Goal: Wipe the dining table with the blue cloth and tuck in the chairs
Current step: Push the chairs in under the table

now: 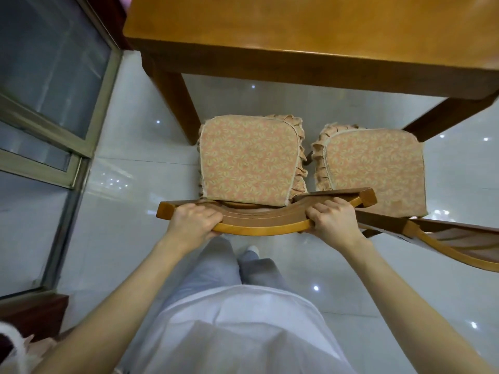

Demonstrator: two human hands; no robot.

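Left hand (193,222) and right hand (333,225) both clamped over the curved top of the chair (259,226), one near each end, fingers curled round the wood. The chair top's long axis runs left-right, square to the push. The seat lies straight ahead of the hands, between them and the worktop (297,31). Both hands equally near. The seat is not yet under the worktop edge, so the tuck looks not yet done. Worktop leg (175,103) stands near the seat's front left corner, so there's a risk of snagging. Seat pad (245,157) is floral pink-tan with a frilled edge. Second chair (375,168) is just beside on the right, back angled away. Blue cloth not in view
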